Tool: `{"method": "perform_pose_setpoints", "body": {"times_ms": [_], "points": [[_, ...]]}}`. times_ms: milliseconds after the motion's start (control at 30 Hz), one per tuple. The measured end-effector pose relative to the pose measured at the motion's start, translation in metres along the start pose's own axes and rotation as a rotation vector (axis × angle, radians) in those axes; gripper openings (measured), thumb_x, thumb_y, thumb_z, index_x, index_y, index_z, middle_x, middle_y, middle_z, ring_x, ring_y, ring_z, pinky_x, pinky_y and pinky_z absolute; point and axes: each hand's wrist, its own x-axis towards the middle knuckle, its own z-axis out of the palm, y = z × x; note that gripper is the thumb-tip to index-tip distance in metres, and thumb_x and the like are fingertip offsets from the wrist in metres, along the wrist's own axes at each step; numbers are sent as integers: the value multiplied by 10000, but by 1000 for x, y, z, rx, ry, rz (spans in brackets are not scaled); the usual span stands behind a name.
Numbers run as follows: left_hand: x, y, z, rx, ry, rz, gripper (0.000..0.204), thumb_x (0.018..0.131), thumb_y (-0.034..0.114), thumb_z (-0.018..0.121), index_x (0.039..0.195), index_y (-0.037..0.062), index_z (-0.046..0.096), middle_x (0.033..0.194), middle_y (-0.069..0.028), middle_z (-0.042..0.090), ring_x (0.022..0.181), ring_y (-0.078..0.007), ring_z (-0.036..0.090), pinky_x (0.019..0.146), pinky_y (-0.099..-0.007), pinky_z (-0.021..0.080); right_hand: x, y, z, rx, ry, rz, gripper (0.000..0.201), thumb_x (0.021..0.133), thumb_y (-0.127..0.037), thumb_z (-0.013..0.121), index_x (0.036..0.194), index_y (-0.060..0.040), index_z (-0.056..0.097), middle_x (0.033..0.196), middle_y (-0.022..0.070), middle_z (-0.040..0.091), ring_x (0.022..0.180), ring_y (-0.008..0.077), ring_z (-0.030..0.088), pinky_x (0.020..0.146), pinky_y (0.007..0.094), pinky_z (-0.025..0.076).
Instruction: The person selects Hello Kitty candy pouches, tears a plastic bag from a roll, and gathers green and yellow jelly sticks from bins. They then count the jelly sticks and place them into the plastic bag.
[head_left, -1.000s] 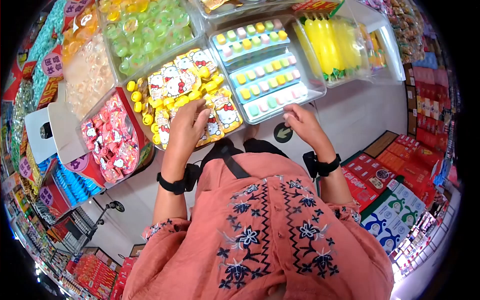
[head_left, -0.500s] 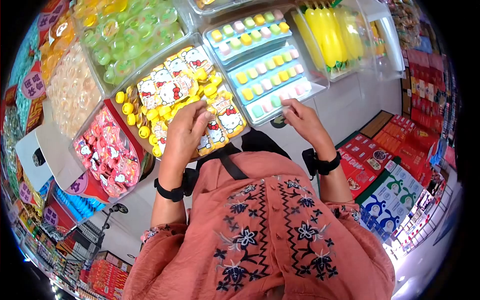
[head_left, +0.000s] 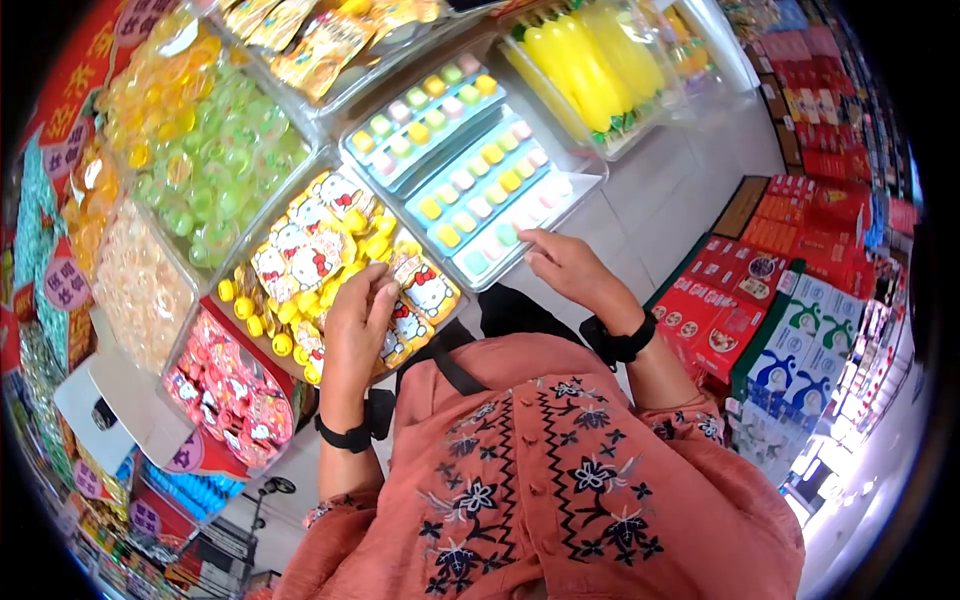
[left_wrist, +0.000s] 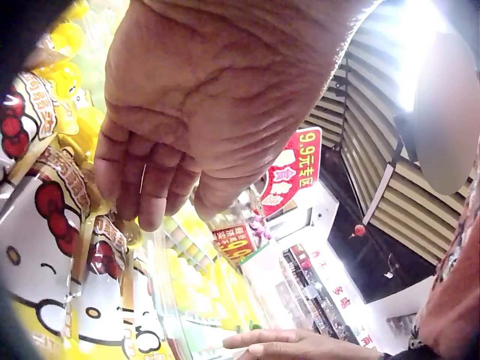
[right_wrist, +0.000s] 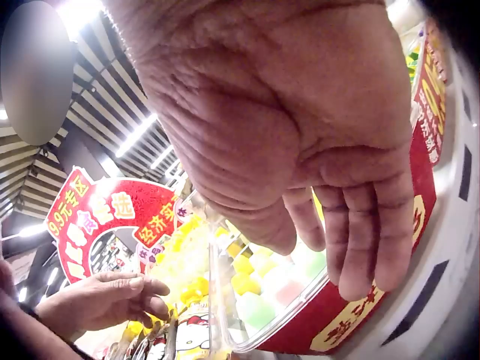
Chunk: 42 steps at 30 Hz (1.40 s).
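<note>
In the head view the left hand [head_left: 358, 322] rests over a bin of yellow cartoon-cat candy packs [head_left: 425, 284], its fingers relaxed. The left wrist view has that hand [left_wrist: 199, 105] palm-on, fingers slightly bent and holding nothing, beside the packs [left_wrist: 56, 262]. The right hand [head_left: 575, 268] is at the front corner of the clear tray of pastel candies [head_left: 505, 180], fingertips near a green piece; whether they touch cannot be told. In the right wrist view this hand [right_wrist: 300, 142] holds nothing, its fingers loosely extended over the tray's edge [right_wrist: 277, 334].
Pink candy packs [head_left: 230, 400] fill a bin at the left. Green jelly cups [head_left: 225, 160] and long yellow packs [head_left: 590, 70] lie in bins farther back. Red boxes [head_left: 720, 310] are stacked at the right. A cart [head_left: 235, 525] stands at the lower left.
The bins have shifted leftward and turned in the head view. Both hands appear slightly lower, the right one also farther left. Neither hand has picked anything up.
</note>
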Motion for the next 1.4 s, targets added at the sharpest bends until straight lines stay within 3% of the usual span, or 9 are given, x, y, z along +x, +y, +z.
{"method": "perform_pose_setpoints", "body": {"times_ms": [100, 133, 233, 500, 600, 733, 767, 1167, 1400], "points": [[2, 5, 5, 60, -49, -21, 319, 994, 190, 604, 1227, -27, 616, 1072, -97, 692, 979, -164, 646, 867, -294, 508, -8, 6, 1, -58, 28, -67, 403, 937, -99, 557, 1324, 13, 563, 899, 142, 663, 803, 186, 635, 737, 313, 500], [3, 9, 8, 82, -52, -52, 306, 975, 158, 626, 1206, -42, 616, 1058, -163, 690, 942, -225, 669, 850, -327, 518, -9, 9, 1, -85, 31, -98, 413, 935, -101, 557, 1333, 12, 556, 908, 154, 666, 816, 201, 643, 748, 318, 501], [3, 21, 19, 69, -34, -37, 312, 976, 165, 629, 1213, -38, 616, 1054, -156, 693, 938, -215, 665, 847, -323, 516, -11, 8, -9, 46, -57, -11, 429, 936, -123, 565, 1346, 2, 548, 924, 160, 676, 826, 235, 660, 760, 332, 509], [8, 60, 79, 144, 35, 27, 303, 975, 177, 636, 1207, -19, 631, 1018, -145, 697, 924, -210, 665, 813, -321, 523, -14, 61, -65, 99, -100, -139, 368, 949, -156, 580, 1291, -22, 586, 909, 123, 686, 814, 213, 657, 753, 330, 511], [18, 70, 114, 347, 25, 141, 316, 960, 204, 644, 1199, -3, 641, 1081, -187, 682, 1004, -306, 655, 878, -372, 508, -23, 81, -101, 105, -148, -19, 315, 969, -166, 562, 1241, -13, 605, 927, 106, 697, 847, 172, 656, 771, 337, 518], [31, 87, 154, 490, -36, 185, 371, 954, 268, 648, 1215, 5, 627, 1126, -217, 659, 1055, -383, 620, 918, -425, 486, -37, 138, -130, 113, -28, -111, 289, 964, -168, 562, 1206, -22, 623, 856, 66, 654, 771, 127, 602, 709, 288, 501], [34, 90, 163, 517, -52, 199, 381, 954, 276, 649, 1221, 6, 622, 1129, -217, 656, 1057, -385, 617, 918, -427, 485, -45, 138, -147, 161, -61, 38, 293, 965, -179, 565, 1204, -19, 621, 839, 52, 634, 749, 119, 577, 701, 268, 489], [56, 130, 224, 696, -252, 55, 420, 953, 285, 642, 1266, 7, 609, 1195, -223, 651, 1135, -380, 605, 956, -426, 475, -119, 241, -232, 353, 306, 290, 313, 979, -215, 577, 1212, -6, 599, 922, 55, 643, 791, 132, 620, 743, 273, 503], [68, 176, 284, 709, -405, 260, 406, 963, 268, 624, 1260, -8, 593, 1181, -221, 657, 1102, -356, 626, 946, -400, 483, -152, 271, -238, 429, 331, 290, 323, 979, -192, 573, 1249, -16, 582, 990, 50, 633, 857, 122, 620, 782, 268, 514]]}}
